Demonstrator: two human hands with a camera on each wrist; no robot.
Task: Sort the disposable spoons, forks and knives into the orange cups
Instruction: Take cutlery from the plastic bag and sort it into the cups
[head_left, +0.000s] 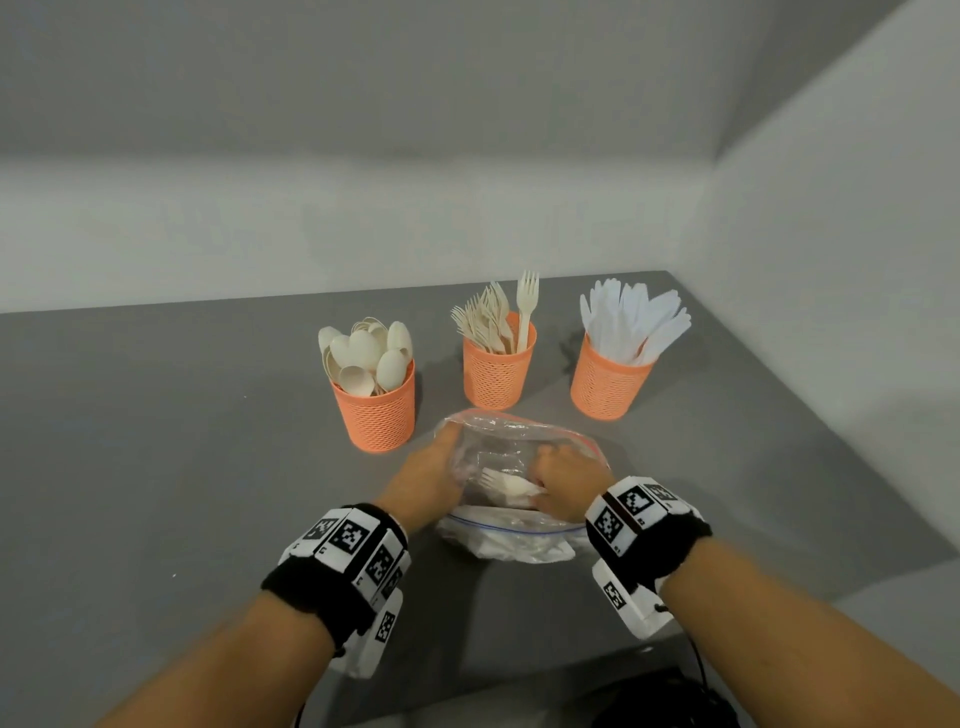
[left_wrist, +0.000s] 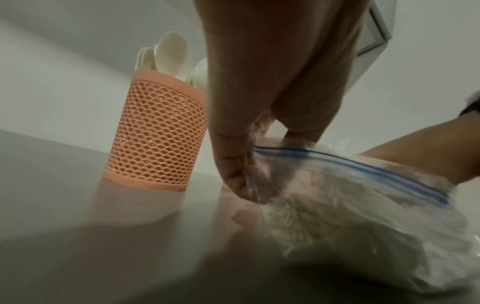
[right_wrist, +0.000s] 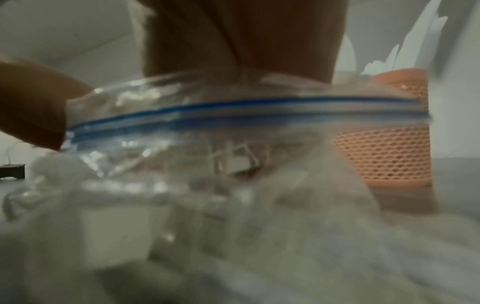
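A person's two forearms reach forward over a grey table (head_left: 156, 441), each wrist wrapped in a black band carrying white blocks with black square codes. Between the hands lies a clear plastic bag (head_left: 511, 538) with a blue zip strip along its open mouth, which faces the person. The left hand (head_left: 428, 478) sits at the left edge of the bag, its fingers reaching down along the plastic; the left wrist view shows the thumb and fingers pinching the film beside the zip strip. The right hand (head_left: 563, 480) is at the right side of the bag, pushed into the mouth, its fingers curled over a white fork (head_left: 506, 483) that lies inside with its prongs pointing left; whether the fingers actually clamp the fork cannot be told, since the plastic and blur hide the tips. Beyond the bag stand three orange mesh cups in a row. The left cup (head_left: 375, 410), just behind and left of the bag, holds cream spoons (head_left: 366, 351), bowls up. The middle cup (head_left: 497, 374), straight behind the bag, holds cream forks (head_left: 493, 317), prongs up. The right cup (head_left: 608, 387), behind and right of the bag, holds white knives (head_left: 634, 319), blades up. Behind the cups rise pale walls that meet in a corner
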